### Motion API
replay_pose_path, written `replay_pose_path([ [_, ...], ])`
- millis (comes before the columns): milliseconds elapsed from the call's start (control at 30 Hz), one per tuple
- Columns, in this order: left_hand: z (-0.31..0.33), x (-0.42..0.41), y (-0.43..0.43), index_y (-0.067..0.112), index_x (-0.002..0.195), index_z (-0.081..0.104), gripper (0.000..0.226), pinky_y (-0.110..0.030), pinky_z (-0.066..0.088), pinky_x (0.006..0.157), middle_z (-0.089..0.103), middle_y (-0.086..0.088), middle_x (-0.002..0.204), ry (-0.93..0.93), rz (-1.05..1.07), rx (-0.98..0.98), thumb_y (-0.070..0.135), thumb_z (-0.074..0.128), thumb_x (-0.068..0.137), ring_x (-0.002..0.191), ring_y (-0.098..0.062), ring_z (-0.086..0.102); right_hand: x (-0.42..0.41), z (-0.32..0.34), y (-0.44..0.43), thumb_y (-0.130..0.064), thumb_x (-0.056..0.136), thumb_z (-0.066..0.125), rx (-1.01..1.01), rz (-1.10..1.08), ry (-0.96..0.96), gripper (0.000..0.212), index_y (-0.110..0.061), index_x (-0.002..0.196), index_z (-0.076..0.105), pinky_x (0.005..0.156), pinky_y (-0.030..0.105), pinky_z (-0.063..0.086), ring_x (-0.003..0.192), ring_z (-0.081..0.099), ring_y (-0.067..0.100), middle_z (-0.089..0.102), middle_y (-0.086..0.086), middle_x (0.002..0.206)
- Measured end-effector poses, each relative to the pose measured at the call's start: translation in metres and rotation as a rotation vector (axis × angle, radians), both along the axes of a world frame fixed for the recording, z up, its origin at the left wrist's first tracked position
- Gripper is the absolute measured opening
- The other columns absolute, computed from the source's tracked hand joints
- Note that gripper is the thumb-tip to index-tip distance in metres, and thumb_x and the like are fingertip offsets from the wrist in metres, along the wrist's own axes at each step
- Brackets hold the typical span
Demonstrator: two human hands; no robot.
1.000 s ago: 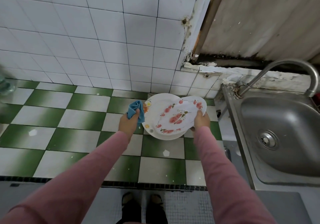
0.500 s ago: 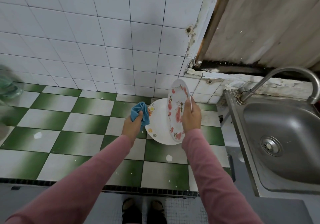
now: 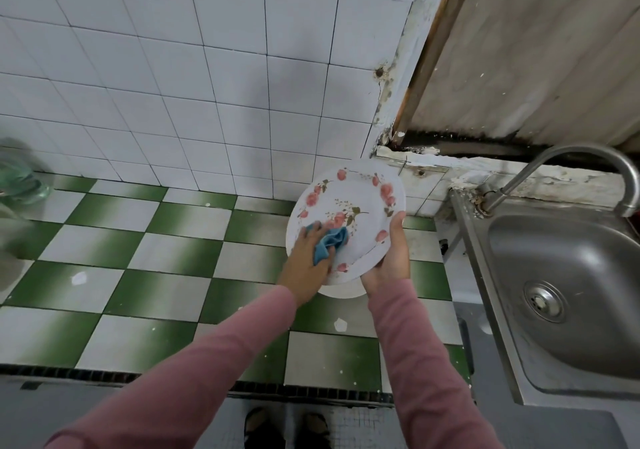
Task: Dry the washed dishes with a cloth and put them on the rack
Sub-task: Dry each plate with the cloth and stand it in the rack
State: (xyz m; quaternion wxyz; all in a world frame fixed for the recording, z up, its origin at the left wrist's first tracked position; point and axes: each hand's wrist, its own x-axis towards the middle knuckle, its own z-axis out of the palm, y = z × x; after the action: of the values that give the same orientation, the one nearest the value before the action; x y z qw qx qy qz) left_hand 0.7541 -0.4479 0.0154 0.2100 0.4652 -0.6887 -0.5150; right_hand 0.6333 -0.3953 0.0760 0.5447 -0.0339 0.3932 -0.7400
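A white plate with pink flowers (image 3: 349, 206) is tilted up, its face toward me, above the green-and-white tiled counter (image 3: 166, 268). My right hand (image 3: 389, 258) grips its lower right rim, thumb on the face. My left hand (image 3: 306, 265) holds a bunched blue cloth (image 3: 330, 242) and presses it on the plate's lower left face. Beneath them, a sliver of another white plate (image 3: 341, 291) lies on the counter. No rack is in view.
A steel sink (image 3: 568, 292) with a curved tap (image 3: 581, 157) stands at the right. White wall tiles rise behind the counter. A blurred greenish object (image 3: 20, 181) sits at the far left. The counter's dark front edge (image 3: 104, 376) runs below.
The flowered plate went from lying on the stack to edge-on, then turned face toward me. My left hand brought the blue cloth from beside the plates onto its face.
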Motion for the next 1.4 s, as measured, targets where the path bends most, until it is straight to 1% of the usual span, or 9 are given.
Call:
replay_pose_path([
  [200, 0.023, -0.024, 0.010, 0.027, 0.155, 0.015, 0.061, -0.036, -0.001, 0.124, 0.004, 0.008, 0.165, 0.061, -0.192, -0.306, 0.036, 0.044, 0.102, 0.150, -0.009, -0.005, 0.015, 0.007, -0.009, -0.055, 0.100, 0.033, 0.021, -0.015, -0.044, 0.064, -0.003, 0.130, 0.056, 0.114, 0.048, 0.036, 0.120, 0.058, 0.033, 0.050, 0.023, 0.144],
  [367, 0.038, -0.021, -0.055, 0.032, 0.155, 0.006, 0.063, -0.046, 0.003, 0.124, -0.013, 0.007, 0.164, -0.039, 0.036, -0.314, 0.034, 0.041, 0.104, 0.152, -0.018, -0.010, 0.017, 0.017, 0.007, -0.056, 0.097, 0.039, -0.053, 0.063, -0.075, 0.056, -0.014, 0.125, 0.063, 0.104, 0.051, 0.046, 0.116, 0.064, 0.035, 0.067, 0.016, 0.125],
  [500, 0.038, -0.024, -0.030, 0.026, 0.156, 0.011, 0.064, -0.045, 0.010, 0.124, 0.005, 0.005, 0.165, 0.062, -0.091, -0.306, 0.029, 0.046, 0.102, 0.152, -0.018, 0.003, 0.013, 0.027, -0.003, -0.057, 0.096, 0.042, -0.106, 0.014, -0.045, 0.059, -0.011, 0.128, 0.061, 0.109, 0.052, 0.042, 0.123, 0.059, 0.036, 0.063, 0.019, 0.131],
  [600, 0.033, -0.030, -0.007, 0.025, 0.157, 0.011, 0.064, -0.030, -0.005, 0.122, -0.002, 0.009, 0.165, 0.046, -0.285, -0.438, 0.035, 0.040, 0.100, 0.151, -0.010, -0.011, 0.008, 0.026, -0.011, -0.059, 0.093, 0.043, -0.093, -0.020, -0.037, 0.070, -0.007, 0.140, 0.051, 0.110, 0.052, 0.040, 0.128, 0.055, 0.036, 0.054, 0.021, 0.142],
  [733, 0.043, -0.030, -0.058, 0.026, 0.157, 0.007, 0.065, -0.047, 0.002, 0.124, -0.009, 0.005, 0.165, -0.018, -0.164, -0.472, 0.030, 0.042, 0.103, 0.151, -0.016, -0.012, 0.014, 0.024, -0.003, -0.057, 0.097, 0.039, -0.138, 0.084, -0.021, 0.062, -0.012, 0.136, 0.056, 0.107, 0.050, 0.045, 0.123, 0.059, 0.034, 0.062, 0.017, 0.133],
  [833, 0.063, -0.030, -0.070, 0.020, 0.156, 0.002, 0.063, -0.045, 0.005, 0.124, -0.006, -0.002, 0.165, 0.001, -0.025, -0.315, 0.024, 0.039, 0.105, 0.152, -0.020, -0.007, 0.020, 0.028, -0.003, -0.062, 0.091, 0.042, -0.070, 0.124, 0.086, 0.065, -0.014, 0.133, 0.059, 0.106, 0.050, 0.046, 0.118, 0.064, 0.032, 0.067, 0.014, 0.126],
  [1033, 0.061, -0.028, -0.006, 0.022, 0.157, 0.015, 0.068, -0.042, 0.013, 0.124, 0.014, 0.007, 0.164, 0.294, -0.217, -0.334, 0.039, 0.042, 0.097, 0.151, -0.009, 0.011, 0.010, 0.043, -0.019, -0.072, 0.079, 0.044, 0.062, 0.065, 0.383, 0.073, -0.021, 0.128, 0.062, 0.104, 0.046, 0.050, 0.110, 0.069, 0.019, 0.072, 0.001, 0.118],
  [1233, 0.079, -0.035, -0.054, 0.034, 0.155, 0.004, 0.070, -0.046, 0.013, 0.124, 0.006, 0.001, 0.165, 0.278, 0.152, -0.319, 0.051, 0.042, 0.099, 0.152, -0.021, 0.010, 0.017, 0.037, -0.010, -0.070, 0.083, 0.040, 0.024, 0.212, 0.406, 0.069, -0.018, 0.123, 0.062, 0.101, 0.051, 0.050, 0.111, 0.068, 0.028, 0.072, 0.011, 0.116],
  [1400, 0.057, -0.033, 0.000, 0.028, 0.155, -0.003, 0.061, -0.032, -0.004, 0.123, -0.013, 0.012, 0.164, 0.213, -0.238, -0.556, 0.031, 0.031, 0.104, 0.151, -0.010, -0.011, 0.013, 0.031, -0.006, -0.065, 0.089, 0.041, 0.030, 0.145, 0.323, 0.062, -0.022, 0.129, 0.060, 0.097, 0.043, 0.051, 0.112, 0.068, 0.022, 0.071, 0.004, 0.120],
])
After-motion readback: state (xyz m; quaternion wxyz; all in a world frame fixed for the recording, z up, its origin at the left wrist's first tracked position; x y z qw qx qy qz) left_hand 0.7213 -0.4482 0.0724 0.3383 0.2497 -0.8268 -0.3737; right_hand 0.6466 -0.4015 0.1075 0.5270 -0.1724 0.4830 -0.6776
